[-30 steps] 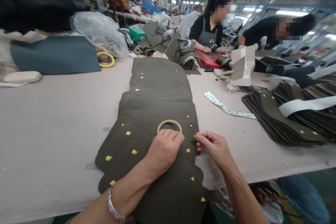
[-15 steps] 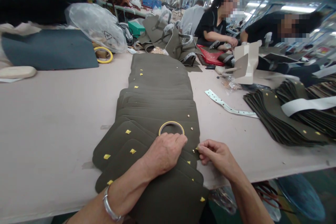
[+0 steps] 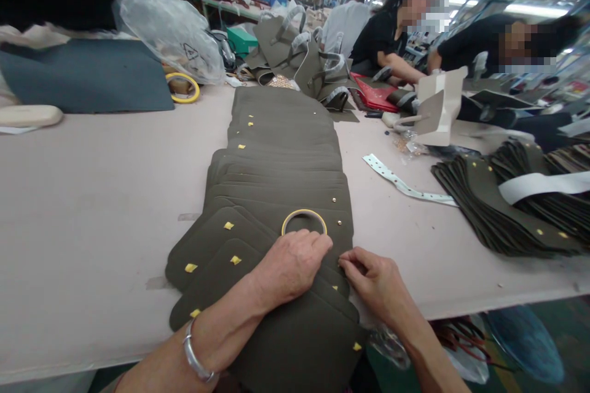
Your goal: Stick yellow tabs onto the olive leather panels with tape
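Note:
Dark olive panels (image 3: 281,196) lie overlapped in a long row on the table, running away from me. Small yellow tape pieces (image 3: 228,225) dot their left side, and small metal studs (image 3: 340,222) show near the right edge. My left hand (image 3: 295,264), a bracelet on its wrist, is wrapped round a roll of yellow tape (image 3: 305,212) and rests on the panels. At the panels' right edge, my right hand (image 3: 371,276) pinches with thumb and forefinger over a stud's place; a tiny yellow bit shows at the fingertips, mostly hidden.
Stacked dark strips (image 3: 498,202) lie at the right, near a pale perforated strip (image 3: 405,187). A blue-grey sheet (image 3: 92,80), a plastic bag (image 3: 173,37) and another tape roll (image 3: 184,87) lie at the back left. Two people in black (image 3: 375,37) work beyond the table (image 3: 92,209).
My right hand has moved slightly left onto the panel edge, covering the stud it was beside. My left hand still holds the tape roll. The whole view has shifted a little.

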Demonstrator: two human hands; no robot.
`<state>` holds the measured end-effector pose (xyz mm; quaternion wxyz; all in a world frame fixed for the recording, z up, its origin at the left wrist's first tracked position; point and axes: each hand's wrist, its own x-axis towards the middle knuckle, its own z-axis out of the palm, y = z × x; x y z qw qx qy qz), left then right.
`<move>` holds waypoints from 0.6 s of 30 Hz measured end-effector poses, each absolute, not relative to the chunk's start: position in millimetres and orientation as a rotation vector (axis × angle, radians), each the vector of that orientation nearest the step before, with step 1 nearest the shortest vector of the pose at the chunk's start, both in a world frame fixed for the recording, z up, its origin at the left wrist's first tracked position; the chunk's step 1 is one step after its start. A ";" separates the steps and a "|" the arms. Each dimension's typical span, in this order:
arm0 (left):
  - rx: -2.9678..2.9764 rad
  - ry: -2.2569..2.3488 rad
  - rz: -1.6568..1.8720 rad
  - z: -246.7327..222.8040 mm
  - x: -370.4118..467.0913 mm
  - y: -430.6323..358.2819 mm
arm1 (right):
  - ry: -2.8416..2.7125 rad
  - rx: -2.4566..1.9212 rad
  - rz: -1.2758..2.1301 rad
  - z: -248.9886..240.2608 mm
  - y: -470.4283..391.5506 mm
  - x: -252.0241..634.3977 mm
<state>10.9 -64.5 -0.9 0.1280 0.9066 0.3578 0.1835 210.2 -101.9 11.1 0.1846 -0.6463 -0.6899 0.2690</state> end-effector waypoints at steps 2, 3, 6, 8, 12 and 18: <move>2.639 1.038 0.528 -0.5 10.8 -64.7 | -1.935 -1.835 0.711 8.5 -101.9 209.0; 2.641 1.035 0.526 -0.3 10.7 -64.8 | -1.915 -1.846 0.696 7.0 -102.2 209.5; 2.645 1.024 0.539 0.4 10.1 -64.8 | -1.823 -1.847 0.695 3.6 -105.6 215.7; 2.648 1.021 0.570 0.4 9.9 -64.2 | -1.841 -1.789 0.678 2.2 -110.0 221.7; 2.661 1.017 0.647 0.0 9.9 -62.7 | -2.056 -1.646 0.522 -1.2 -119.5 226.7; 2.672 0.971 0.702 -0.8 8.9 -63.1 | -2.151 -1.723 0.335 -4.2 -120.5 215.3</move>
